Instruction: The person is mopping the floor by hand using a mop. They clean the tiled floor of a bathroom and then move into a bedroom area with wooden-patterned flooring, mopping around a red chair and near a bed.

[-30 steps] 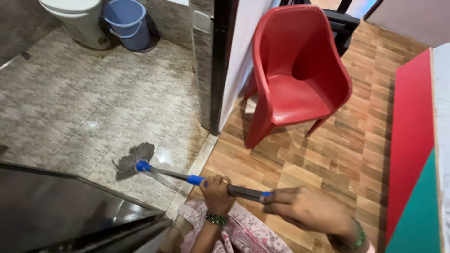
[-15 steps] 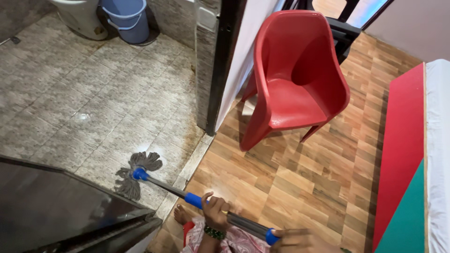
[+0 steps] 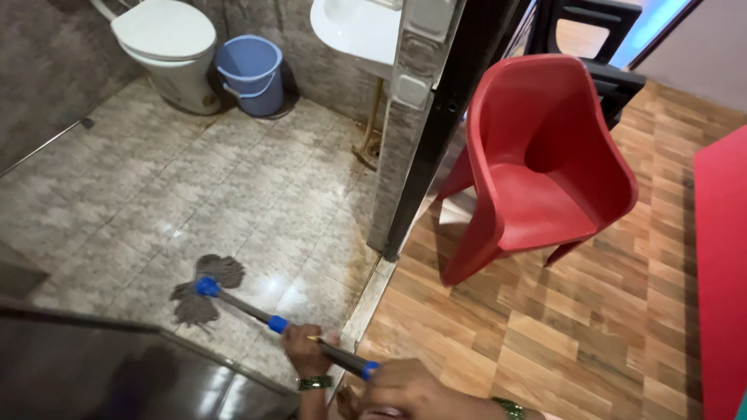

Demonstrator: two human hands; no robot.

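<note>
Nearest the camera, two hands work one mop: the right hand (image 3: 416,389) is wrapped over the top end of the dark handle at the bottom edge of the frame (its fingers are partly cut off by the frame), and the left hand (image 3: 305,351), one green beaded bracelet at its wrist, is closed fully round the shaft lower down, just behind a blue collar. The mop (image 3: 233,299) runs from these hands down and to the left, and its single grey string head lies spread flat on the bathroom tiles (image 3: 156,194), touching the floor close to the top edge of one dark glossy door panel (image 3: 101,369) that fills the lower left corner. Between the mop head and the far fixtures the tiled floor lies open. To the right, a pale threshold strip meets one dark door frame post (image 3: 443,140), beyond which the wood-pattern floor (image 3: 560,327) begins. One red plastic chair (image 3: 545,163) stands there, just beside the post. Farthest off are one white toilet (image 3: 167,43), one blue bucket (image 3: 250,74) beside it, and one white basin (image 3: 354,27) on the wall.
</note>
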